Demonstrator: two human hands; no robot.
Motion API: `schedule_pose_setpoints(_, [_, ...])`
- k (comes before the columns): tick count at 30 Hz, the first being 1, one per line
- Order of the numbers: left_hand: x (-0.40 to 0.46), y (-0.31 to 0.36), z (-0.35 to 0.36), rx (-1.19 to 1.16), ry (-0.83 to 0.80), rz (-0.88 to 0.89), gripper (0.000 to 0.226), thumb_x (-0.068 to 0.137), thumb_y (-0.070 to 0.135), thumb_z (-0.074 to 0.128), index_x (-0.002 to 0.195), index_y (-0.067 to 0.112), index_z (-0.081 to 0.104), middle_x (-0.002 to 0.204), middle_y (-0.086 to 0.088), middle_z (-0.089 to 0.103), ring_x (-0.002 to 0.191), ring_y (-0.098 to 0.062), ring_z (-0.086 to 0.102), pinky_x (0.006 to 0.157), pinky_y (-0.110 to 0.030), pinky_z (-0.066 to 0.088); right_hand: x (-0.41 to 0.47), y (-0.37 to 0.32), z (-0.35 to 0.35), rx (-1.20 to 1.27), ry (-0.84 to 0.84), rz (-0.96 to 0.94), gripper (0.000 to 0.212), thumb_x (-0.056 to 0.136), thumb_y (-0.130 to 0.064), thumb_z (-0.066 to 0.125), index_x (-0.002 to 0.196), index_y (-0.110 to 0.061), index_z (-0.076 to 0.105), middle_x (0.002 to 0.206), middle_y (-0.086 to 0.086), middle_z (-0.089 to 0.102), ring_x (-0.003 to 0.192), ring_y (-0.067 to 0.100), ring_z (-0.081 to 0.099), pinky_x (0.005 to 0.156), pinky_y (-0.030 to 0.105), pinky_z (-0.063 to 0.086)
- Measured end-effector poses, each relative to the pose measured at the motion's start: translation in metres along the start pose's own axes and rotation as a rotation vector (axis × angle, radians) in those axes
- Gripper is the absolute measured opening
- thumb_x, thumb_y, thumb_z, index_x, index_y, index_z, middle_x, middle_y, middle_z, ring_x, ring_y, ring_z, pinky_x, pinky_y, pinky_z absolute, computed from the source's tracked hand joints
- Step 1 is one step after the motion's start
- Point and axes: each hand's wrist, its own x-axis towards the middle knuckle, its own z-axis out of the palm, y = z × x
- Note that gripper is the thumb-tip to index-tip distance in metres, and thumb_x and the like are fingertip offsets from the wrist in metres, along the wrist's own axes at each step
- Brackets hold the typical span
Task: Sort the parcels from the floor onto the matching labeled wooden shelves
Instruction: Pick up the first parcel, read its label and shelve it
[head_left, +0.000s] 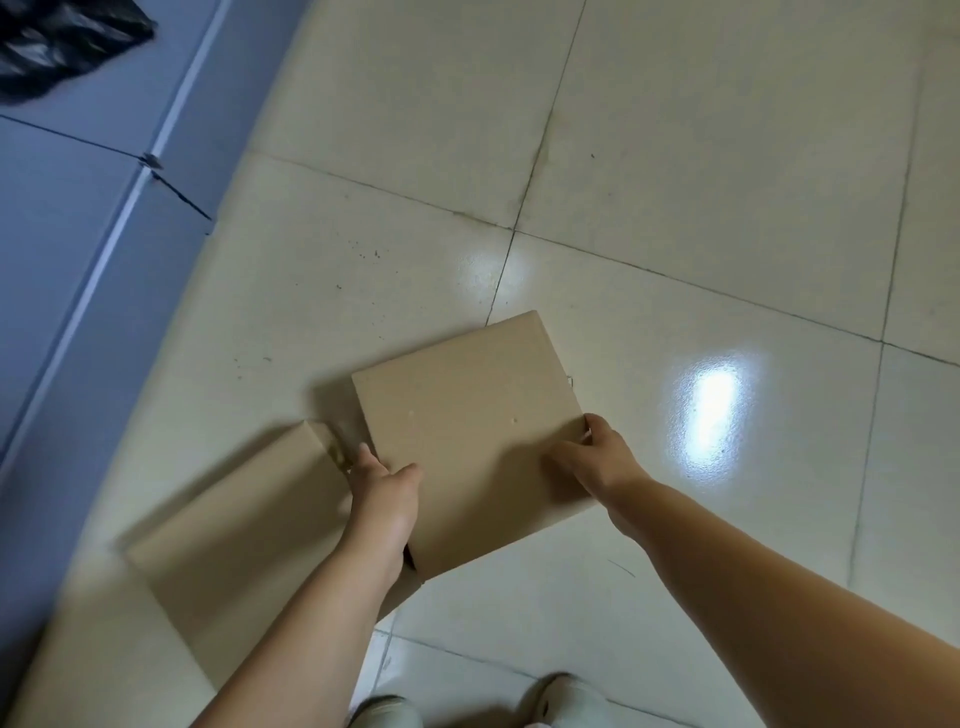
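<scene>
A flat brown cardboard parcel (467, 410) lies on the pale tiled floor in the lower middle of the head view. My left hand (384, 493) grips its left edge, thumb on top. On its right edge sits my right hand (597, 457), fingers curled over the side. A second brown cardboard parcel (239, 525) lies on the floor to the left, partly under my left forearm and touching the first parcel's near corner. No shelf or label shows in this view.
A grey-blue wall or cabinet panel (78, 249) runs along the left. A black plastic bag (57, 41) sits at the top left corner. My two shoes (561, 701) show at the bottom edge. Tiled floor (675, 156) spreads ahead and to the right.
</scene>
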Motion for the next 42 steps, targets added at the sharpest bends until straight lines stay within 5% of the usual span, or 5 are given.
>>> schedule_pose_setpoints(11, [-0.072, 0.066, -0.017, 0.021, -0.068, 0.062, 0.081, 0.046, 0.046, 0.05, 0.125, 0.036, 0.041, 0.128, -0.008, 0.051, 0.116, -0.037, 0.053, 0.091, -0.068, 0.038, -0.121, -0.067, -0.09, 0.162, 0.094, -0.051, 0.04, 0.084, -0.024, 0.058, 0.12, -0.015, 0.043, 0.111, 0.007, 0.054, 0.096, 0.022, 0.051, 0.07, 0.03, 0.04])
schedule_pose_setpoints(16, [-0.184, 0.158, -0.033, -0.029, -0.148, 0.144, 0.075, 0.056, 0.037, 0.054, 0.13, 0.036, 0.042, 0.132, 0.002, 0.048, 0.108, -0.021, 0.059, 0.075, -0.035, 0.054, -0.206, -0.114, -0.155, 0.201, 0.136, -0.132, 0.039, 0.086, -0.023, 0.055, 0.123, -0.013, 0.044, 0.11, 0.004, 0.054, 0.095, 0.02, 0.05, 0.073, 0.03, 0.038])
schedule_pose_setpoints(27, [-0.434, 0.298, -0.094, -0.129, -0.343, 0.39, 0.047, 0.096, 0.013, 0.04, 0.14, 0.027, 0.033, 0.117, 0.008, 0.057, 0.081, 0.001, 0.052, 0.073, -0.031, 0.04, -0.421, -0.199, -0.263, 0.29, 0.182, -0.316, 0.05, 0.085, -0.022, 0.054, 0.132, -0.032, 0.041, 0.112, 0.004, 0.062, 0.1, 0.02, 0.056, 0.071, 0.024, 0.042])
schedule_pose_setpoints(31, [-0.51, 0.335, -0.123, -0.084, -0.384, 0.51, 0.035, 0.097, 0.013, 0.037, 0.127, 0.03, 0.044, 0.105, 0.015, 0.058, 0.09, -0.003, 0.053, 0.079, -0.034, 0.043, -0.493, -0.22, -0.288, 0.345, 0.22, -0.375, 0.039, 0.091, -0.029, 0.053, 0.128, -0.025, 0.045, 0.092, 0.001, 0.059, 0.085, 0.016, 0.054, 0.065, 0.024, 0.04])
schedule_pose_setpoints(42, [-0.696, 0.417, -0.188, -0.001, -0.48, 0.769, 0.053, 0.098, 0.045, 0.018, 0.142, 0.019, 0.032, 0.155, -0.006, 0.023, 0.14, -0.027, 0.025, 0.107, -0.058, 0.027, -0.674, -0.262, -0.374, 0.526, 0.275, -0.441, 0.06, 0.093, -0.059, 0.018, 0.124, -0.017, 0.049, 0.125, 0.012, 0.057, 0.111, 0.028, 0.053, 0.095, 0.043, 0.039])
